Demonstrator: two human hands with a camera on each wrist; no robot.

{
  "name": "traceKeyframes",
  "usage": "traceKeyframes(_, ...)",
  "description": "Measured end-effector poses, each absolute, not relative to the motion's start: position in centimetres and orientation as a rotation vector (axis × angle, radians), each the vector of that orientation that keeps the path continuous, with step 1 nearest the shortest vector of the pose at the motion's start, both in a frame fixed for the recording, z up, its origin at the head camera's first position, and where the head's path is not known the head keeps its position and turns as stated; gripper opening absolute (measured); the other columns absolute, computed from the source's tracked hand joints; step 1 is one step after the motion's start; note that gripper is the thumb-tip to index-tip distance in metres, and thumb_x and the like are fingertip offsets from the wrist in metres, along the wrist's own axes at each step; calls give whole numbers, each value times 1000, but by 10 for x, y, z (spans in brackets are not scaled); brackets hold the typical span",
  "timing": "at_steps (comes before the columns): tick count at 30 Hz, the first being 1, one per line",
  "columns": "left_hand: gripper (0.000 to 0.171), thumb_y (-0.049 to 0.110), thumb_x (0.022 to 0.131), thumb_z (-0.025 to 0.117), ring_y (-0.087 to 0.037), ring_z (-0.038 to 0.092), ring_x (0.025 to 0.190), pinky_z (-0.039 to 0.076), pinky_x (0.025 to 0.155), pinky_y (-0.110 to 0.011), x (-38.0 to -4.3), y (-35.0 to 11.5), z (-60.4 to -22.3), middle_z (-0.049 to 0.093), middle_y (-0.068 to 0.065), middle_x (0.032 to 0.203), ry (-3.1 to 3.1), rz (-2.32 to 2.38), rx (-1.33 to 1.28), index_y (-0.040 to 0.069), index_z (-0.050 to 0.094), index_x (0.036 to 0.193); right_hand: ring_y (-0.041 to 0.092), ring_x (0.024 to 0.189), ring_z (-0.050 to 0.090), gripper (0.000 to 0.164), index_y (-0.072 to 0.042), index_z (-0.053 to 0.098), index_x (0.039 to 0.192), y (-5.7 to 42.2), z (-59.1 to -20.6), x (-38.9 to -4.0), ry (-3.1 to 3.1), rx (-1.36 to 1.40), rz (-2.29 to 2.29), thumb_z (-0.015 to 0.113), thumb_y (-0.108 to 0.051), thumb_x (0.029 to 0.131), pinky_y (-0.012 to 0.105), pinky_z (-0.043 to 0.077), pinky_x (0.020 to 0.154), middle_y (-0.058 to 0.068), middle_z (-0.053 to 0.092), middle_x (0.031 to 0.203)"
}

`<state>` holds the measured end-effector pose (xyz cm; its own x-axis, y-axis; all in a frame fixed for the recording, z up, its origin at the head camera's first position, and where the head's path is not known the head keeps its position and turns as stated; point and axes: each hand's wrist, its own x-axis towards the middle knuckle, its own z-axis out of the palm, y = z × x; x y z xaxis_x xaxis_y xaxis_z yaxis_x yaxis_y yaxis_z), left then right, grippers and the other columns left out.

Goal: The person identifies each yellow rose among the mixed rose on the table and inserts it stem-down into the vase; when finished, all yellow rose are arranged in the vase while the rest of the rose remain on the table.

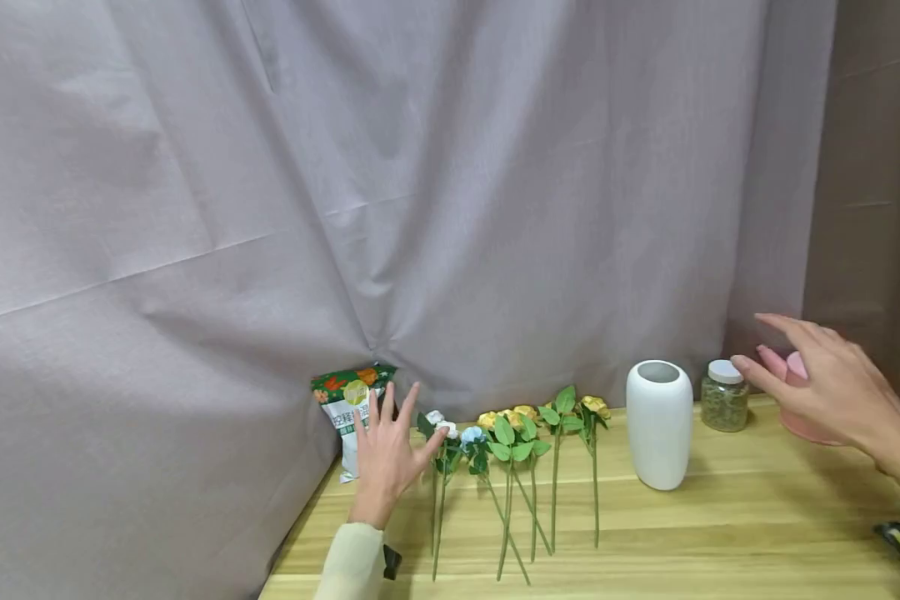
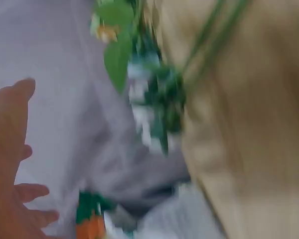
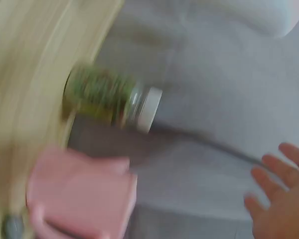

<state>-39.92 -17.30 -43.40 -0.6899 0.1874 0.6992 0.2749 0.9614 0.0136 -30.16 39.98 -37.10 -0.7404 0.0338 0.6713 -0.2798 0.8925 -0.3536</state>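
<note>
My left hand (image 1: 390,454), fingers spread, hovers by a flower-printed packet (image 1: 350,417) and the white artificial roses (image 1: 446,431). To their right lie a light-blue rose (image 1: 472,435) and several yellow roses (image 1: 512,419), green stems pointing toward me. My right hand (image 1: 832,387) is held up with fingers extended and nothing in it. Behind it, partly covered, stands a pink jug-like container (image 3: 82,191). A white vase (image 1: 659,429) stands upright between the roses and a white-lidded jar (image 1: 724,404) of green dried bits. Both wrist views are blurred.
The wooden table (image 1: 667,550) carries all these things. A grey curtain (image 1: 510,250) hangs behind it and along its left side. In the right wrist view a small dark round object (image 3: 12,226) sits near the pink container.
</note>
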Motion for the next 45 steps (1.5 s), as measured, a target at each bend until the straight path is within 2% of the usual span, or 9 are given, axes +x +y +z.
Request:
traceKeyframes(3,76,62,87,67,-42,49,137,44,108,-61,-394,-142,-445,49,-17,152,-2280,-264,-463,26,46,151,13,131,50,67,-28,45,151,375,-378,-298,-2285,279,800,74,-30,91,25,36,110,20,52,146)
traceKeyframes(7,43,38,89,75,-25,70,102,61,79,-36,-387,-97,-458,71,-10,118,-2329,-448,-605,14,67,124,-21,108,48,64,-29,49,147,345,-390,-300,-2228,357,959,76,-21,90,-2,29,92,7,59,140)
traceKeyframes(11,12,19,85,78,-10,65,66,51,56,-20,-384,-67,-466,73,-3,81,-2498,-620,-604,9,74,89,-18,113,49,66,-29,46,149,321,-396,-307,-2220,366,1063,75,-21,91,-1,38,87,4,57,142)
traceKeyframes(14,12,16,85,79,-7,59,59,46,51,-20,-382,-57,-469,72,-4,75,-2619,-722,-539,8,74,77,-15,118,47,69,-32,42,150,309,-400,-312,-2231,340,1112,76,-25,91,1,39,88,8,55,145)
traceKeyframes(18,11,15,87,79,-3,58,57,46,50,-18,-378,-55,-473,74,-7,78,-2675,-817,-512,8,76,79,-11,114,48,71,-34,40,151,304,-406,-315,-2249,291,1155,76,-29,90,3,38,85,8,54,146)
traceKeyframes(22,18,12,86,78,-3,46,50,37,45,-18,-376,-58,-474,67,-6,66,-2726,-854,-525,4,70,72,-11,109,49,72,-31,41,151,305,-413,-316,-2260,248,1171,77,-31,89,2,38,84,6,55,141)
traceKeyframes(29,16,17,85,81,-11,65,55,51,50,-24,-373,-63,-475,71,0,62,-2847,-890,-514,9,77,72,-17,102,51,63,-23,50,147,307,-429,-325,-2277,185,1189,76,-34,90,6,44,82,-8,59,127)
traceKeyframes(36,10,18,89,77,-11,64,49,53,54,-22,-371,-63,-464,66,6,57,-2850,-1110,-474,9,74,87,-18,101,50,61,-20,52,145,308,-434,-331,-2249,162,1231,76,-33,90,5,45,81,-23,57,118)
traceKeyframes(45,10,20,93,73,-3,64,54,51,50,-19,-366,-59,-444,74,4,71,-2695,-1171,-585,11,74,91,-20,103,48,63,-14,49,147,305,-437,-332,-2233,177,1262,74,-30,92,1,41,83,-23,55,122)
